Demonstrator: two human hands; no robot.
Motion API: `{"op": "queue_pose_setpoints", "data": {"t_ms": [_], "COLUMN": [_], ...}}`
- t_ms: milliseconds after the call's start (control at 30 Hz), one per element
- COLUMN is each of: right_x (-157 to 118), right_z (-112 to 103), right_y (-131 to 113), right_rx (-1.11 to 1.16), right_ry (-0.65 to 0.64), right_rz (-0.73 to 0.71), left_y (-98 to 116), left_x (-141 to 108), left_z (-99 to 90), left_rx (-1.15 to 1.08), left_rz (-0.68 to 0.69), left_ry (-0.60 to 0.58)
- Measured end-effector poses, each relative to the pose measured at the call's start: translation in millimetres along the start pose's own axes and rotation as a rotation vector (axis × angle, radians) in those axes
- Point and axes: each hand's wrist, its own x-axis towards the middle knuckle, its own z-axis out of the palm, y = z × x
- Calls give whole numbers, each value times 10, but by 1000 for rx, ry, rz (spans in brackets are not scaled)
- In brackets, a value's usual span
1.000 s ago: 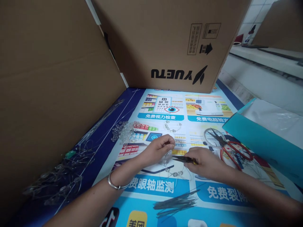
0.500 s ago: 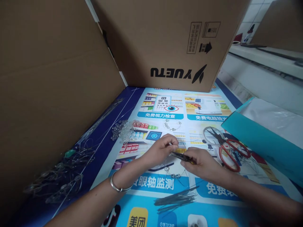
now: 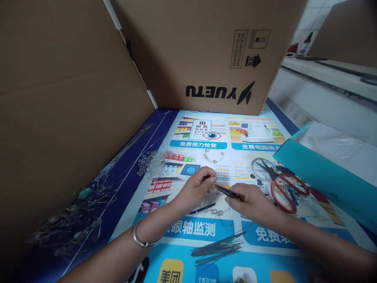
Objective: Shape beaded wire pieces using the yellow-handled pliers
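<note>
Between the fingertips of my left hand a thin wire is pinched, and clear beads on it dangle below. My right hand is wrapped round a pair of pliers. The jaws point left and meet the wire close to my left fingertips; whether they grip it is too small to tell. Behind my hands lies a ring of wire with clear beads. A pile of loose clear beads sits left of it. In front of my hands lies a bundle of short dark wires.
Red-handled scissors lie on a wire coil at right, beside a teal box with plastic lining. Tangled beaded wires lie at left. Tall cardboard walls off the back and left of the printed sheet.
My left hand has shifted slightly left and its wrist has turned a little. The dangling beads have swung, and the pliers' jaws now tilt further up toward the left fingertips.
</note>
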Motion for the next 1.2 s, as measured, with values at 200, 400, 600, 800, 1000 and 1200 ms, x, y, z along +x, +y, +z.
{"op": "queue_pose_setpoints", "data": {"t_ms": [200, 400, 600, 800, 1000, 1200], "right_x": [-20, -27, -24, -14, -17, -13], "right_z": [-118, -215, -224, -237, -234, -224], "right_y": [1, -13, 6, -9, -16, 9], "right_rx": [-232, -525, -574, -596, -658, -686], "right_ry": [-33, 74, 94, 93, 96, 125], "right_rz": [-80, -99, -116, -144, -186, -217], "left_y": [-30, -14, -8, -23, -37, -44], "left_x": [-21, -34, -37, -29, -30, -26], "left_z": [16, -4, 4, 18, 30, 30], "left_rx": [81, 108, 147, 161, 165, 166], "left_rz": [57, 49, 63, 64, 63, 84], "left_ry": [-18, -7, -18, -22, -33, -40]}}
